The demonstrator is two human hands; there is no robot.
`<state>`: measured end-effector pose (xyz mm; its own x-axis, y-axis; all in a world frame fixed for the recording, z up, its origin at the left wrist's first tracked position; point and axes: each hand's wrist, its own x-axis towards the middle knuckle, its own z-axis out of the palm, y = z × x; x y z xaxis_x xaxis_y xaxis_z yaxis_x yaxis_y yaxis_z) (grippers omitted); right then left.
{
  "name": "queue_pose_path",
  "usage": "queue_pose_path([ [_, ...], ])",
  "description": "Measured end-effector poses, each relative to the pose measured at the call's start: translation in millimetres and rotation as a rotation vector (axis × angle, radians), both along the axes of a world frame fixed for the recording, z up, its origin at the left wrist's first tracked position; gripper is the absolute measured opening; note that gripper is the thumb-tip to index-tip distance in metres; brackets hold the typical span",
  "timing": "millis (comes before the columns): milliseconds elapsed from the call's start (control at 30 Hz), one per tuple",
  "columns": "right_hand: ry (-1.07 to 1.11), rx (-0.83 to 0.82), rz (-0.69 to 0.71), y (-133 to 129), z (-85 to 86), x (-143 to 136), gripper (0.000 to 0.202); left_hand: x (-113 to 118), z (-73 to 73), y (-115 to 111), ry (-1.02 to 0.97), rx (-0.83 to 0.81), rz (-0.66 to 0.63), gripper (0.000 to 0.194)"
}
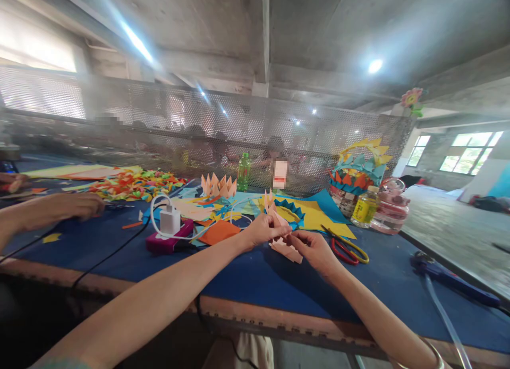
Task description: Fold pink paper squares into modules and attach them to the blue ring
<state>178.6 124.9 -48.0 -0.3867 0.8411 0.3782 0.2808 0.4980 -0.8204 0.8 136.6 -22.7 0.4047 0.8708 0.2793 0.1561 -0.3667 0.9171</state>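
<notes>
Both of my hands are raised just above the near part of the table, fingertips close together. My left hand (263,232) pinches a pale pink folded paper strip (287,251), whose pointed tips rise above the fingers. The thumb and fingers of my right hand (313,248) press together on the same strip's edge, to the right of the left fingertips. The strip's lower part hangs under the hands, and its gripped middle is partly hidden. Just behind lies a blue zigzag paper ring (297,212). Scissors (350,251) with red and yellow handles rest right of my right hand.
A glue gun (450,277) lies at the right. Bottles (364,207) and stacked paper crowns (358,164) stand at back right. A purple power block (169,238) with a white charger, cables and paper scraps (139,184) are leftward. Another person's hand (79,205) reaches in from the left.
</notes>
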Motion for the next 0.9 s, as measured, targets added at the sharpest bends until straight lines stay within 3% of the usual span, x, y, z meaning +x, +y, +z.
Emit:
queue_pose_path([
  [467,-0.005,0.018,-0.003,-0.6,1.6,-1.5,0.052,0.5,-3.0,0.4,0.041,0.014,0.034,0.037],
  [733,-0.004,0.023,-0.026,0.4,2.0,-1.5,0.055,1.1,-1.2,-2.2,0.003,-0.015,0.063,0.044],
  [900,0.003,0.027,-0.022,-0.8,3.3,-2.9,0.055,1.3,4.8,-4.9,-0.034,-0.051,0.008,0.047],
])
